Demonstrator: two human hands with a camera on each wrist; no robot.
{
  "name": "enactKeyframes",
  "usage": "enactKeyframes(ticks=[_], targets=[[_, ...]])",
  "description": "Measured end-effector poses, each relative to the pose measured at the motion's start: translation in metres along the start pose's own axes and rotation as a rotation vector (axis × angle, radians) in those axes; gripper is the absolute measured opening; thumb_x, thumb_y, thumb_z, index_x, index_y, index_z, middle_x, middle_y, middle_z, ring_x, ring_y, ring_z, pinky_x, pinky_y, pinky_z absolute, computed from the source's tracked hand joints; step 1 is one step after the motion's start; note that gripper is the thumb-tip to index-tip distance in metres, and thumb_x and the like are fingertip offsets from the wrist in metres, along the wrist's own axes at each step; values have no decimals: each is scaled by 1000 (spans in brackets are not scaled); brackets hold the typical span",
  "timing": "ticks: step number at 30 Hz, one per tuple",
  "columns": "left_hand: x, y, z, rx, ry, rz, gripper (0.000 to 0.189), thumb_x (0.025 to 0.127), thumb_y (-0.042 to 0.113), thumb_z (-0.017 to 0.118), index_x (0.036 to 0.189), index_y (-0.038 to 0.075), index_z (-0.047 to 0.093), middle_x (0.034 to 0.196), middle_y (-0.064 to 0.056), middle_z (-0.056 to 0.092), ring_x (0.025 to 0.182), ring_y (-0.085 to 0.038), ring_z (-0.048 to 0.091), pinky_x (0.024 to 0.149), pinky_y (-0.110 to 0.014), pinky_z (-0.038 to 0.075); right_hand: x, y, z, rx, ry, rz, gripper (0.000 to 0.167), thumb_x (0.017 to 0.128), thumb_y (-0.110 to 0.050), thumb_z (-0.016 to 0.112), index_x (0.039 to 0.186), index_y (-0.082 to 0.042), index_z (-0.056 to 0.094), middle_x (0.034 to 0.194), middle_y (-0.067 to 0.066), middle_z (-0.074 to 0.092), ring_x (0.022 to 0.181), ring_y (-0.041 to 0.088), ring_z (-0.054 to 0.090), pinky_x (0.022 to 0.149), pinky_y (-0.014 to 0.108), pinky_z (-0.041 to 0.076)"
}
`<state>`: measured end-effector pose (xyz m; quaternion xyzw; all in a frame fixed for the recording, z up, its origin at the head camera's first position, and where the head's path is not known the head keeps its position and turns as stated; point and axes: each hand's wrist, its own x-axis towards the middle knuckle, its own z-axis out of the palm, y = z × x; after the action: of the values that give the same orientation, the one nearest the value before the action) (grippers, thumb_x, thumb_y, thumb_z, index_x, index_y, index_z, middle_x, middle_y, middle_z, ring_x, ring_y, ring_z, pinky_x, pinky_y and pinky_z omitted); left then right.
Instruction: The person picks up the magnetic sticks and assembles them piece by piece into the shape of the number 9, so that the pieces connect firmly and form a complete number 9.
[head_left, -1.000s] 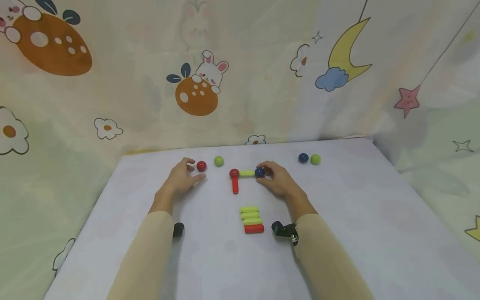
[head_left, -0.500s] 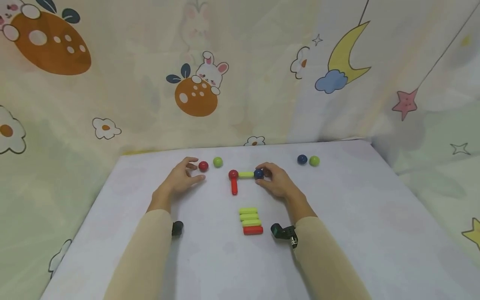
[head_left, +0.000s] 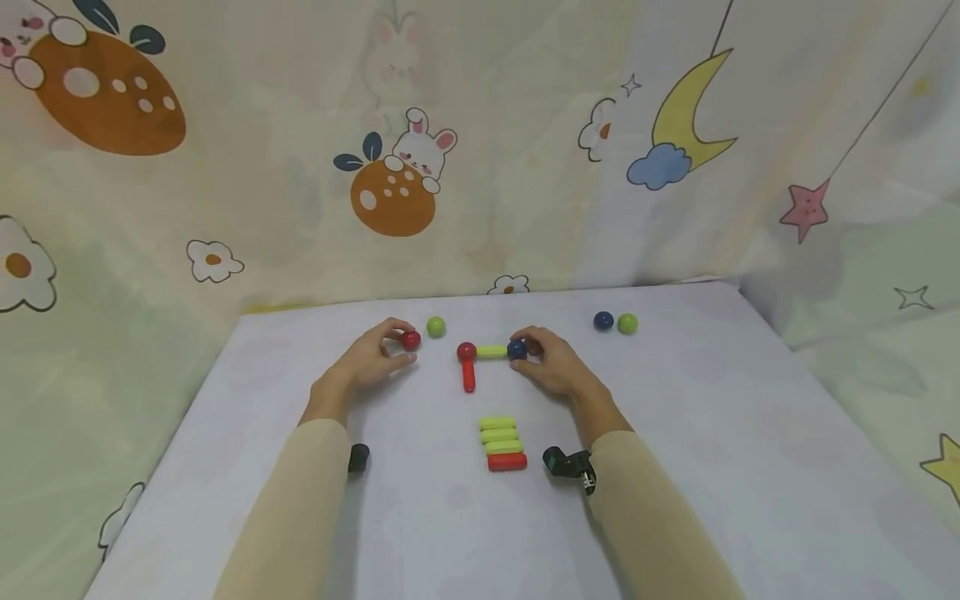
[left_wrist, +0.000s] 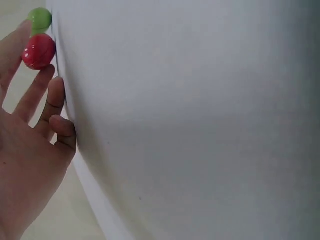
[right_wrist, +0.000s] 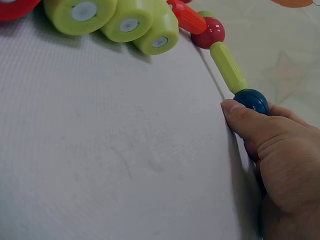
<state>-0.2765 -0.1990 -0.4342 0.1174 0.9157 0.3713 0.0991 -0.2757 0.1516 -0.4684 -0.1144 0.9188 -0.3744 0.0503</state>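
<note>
My left hand (head_left: 375,354) has its thumb and index finger around a loose red ball (head_left: 411,340); in the left wrist view the red ball (left_wrist: 39,51) sits between the two fingertips. Just behind it lies a green ball (head_left: 436,327). My right hand (head_left: 557,360) pinches a dark blue ball (head_left: 517,349) between thumb and fingers. A yellow-green rod (head_left: 492,352) joins that ball to another red ball (head_left: 467,352), from which a red rod (head_left: 468,377) extends toward me. The right wrist view shows the blue ball (right_wrist: 252,101) at the rod's end.
Nearer me, three yellow-green rods (head_left: 499,435) and a red rod (head_left: 507,462) lie side by side, with metal discs in their ends. Another blue ball (head_left: 603,321) and green ball (head_left: 627,324) rest at the back right of the white table (head_left: 712,467). A patterned cloth (head_left: 510,167) hangs behind.
My left hand has moved slightly right, its fingers coming over the loose red ball, which has shifted a little right and toward me. My right hand stays on the blue ball.
</note>
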Motion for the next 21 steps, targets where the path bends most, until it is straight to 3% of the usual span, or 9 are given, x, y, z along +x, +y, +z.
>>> enactKeyframes(ticks=[4, 9, 15, 21], targets=[[-3, 0, -3, -32, -13, -16, 42, 98, 29, 70, 134, 20, 51, 140, -15, 56, 113, -32, 56, 93, -42, 46, 3, -2, 1, 21, -14, -8, 44, 95, -26, 75, 136, -25, 59, 129, 8, 59, 123, 28, 55, 110, 48, 44], [-9, -4, -4, -27, -12, 14, 33, 98, 19, 70, 126, 15, 54, 132, -16, 61, 113, -31, 61, 93, -41, 48, 5, -6, 2, 18, -44, 2, 44, 95, -27, 74, 136, -25, 58, 126, 7, 58, 120, 27, 54, 107, 47, 45], [-11, -4, 0, -62, 5, 16, 39, 98, 19, 69, 134, 13, 55, 134, -15, 61, 122, -33, 61, 101, -47, 47, 2, -6, -3, 10, -32, 27, 45, 96, -27, 73, 137, -26, 57, 131, 7, 57, 124, 28, 53, 110, 50, 44], [-13, -6, 6, -63, 20, 12, 43, 99, 17, 69, 138, 10, 54, 135, -16, 62, 127, -35, 59, 109, -52, 43, -1, -2, -4, -16, -46, -7, 58, 96, -28, 72, 149, -24, 48, 138, 10, 54, 126, 30, 53, 109, 53, 44]])
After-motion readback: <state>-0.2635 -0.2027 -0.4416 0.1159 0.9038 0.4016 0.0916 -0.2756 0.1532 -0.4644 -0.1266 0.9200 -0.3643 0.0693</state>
